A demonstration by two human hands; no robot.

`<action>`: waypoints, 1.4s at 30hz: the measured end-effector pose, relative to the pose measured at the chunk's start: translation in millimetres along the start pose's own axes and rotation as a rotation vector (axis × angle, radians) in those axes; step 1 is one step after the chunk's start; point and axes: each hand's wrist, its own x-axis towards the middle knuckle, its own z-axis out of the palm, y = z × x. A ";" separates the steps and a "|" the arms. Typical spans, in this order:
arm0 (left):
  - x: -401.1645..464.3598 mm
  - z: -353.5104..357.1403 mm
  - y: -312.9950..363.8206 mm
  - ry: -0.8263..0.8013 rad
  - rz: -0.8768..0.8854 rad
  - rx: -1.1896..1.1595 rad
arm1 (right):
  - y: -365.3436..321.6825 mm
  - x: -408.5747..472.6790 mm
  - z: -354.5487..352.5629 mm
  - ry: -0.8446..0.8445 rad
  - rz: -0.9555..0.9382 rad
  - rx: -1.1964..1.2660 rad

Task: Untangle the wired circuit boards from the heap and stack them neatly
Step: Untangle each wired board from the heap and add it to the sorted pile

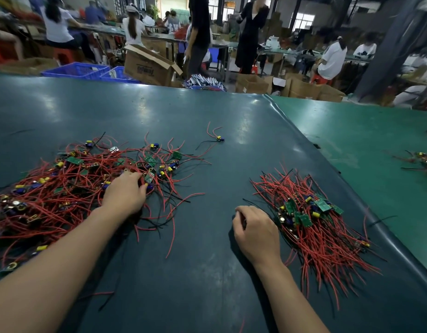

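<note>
A: Your left hand [125, 193] is in the tangled heap [71, 183] right now, palm down, fingertips curled around a small green circuit board [149, 177] at its far edge.

B: Looks like a pinch, though the fingers hide just how firm. And the right hand [254, 233]?

A: Resting on the dark table mat [183, 111], fingers loosely curled. I can't tell whether you've got anything under them; maybe a black lead, maybe nothing. Just off its outer side sits the sorted stack [311, 222], boards bunched together, red wires fanned back toward you.

B: How will that board come out?

A: Light as anything, I'd say, but the thin red leads [63, 195] are floppy and will snag on their neighbours. Take hold of the board by its edges, not the wire; tugging a lead could strain the solder joint.

B: So lift slowly and let the tails slide free?

A: Right, and if they drag others along, use your right hand to hold the heap down. One stray board [219, 139] lies well beyond your left fingertips, on its own.
</note>
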 end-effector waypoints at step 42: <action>-112.4 38.3 86.1 -0.170 -0.111 -1.728 | -27.5 2.7 -5.7 -0.417 0.501 1.174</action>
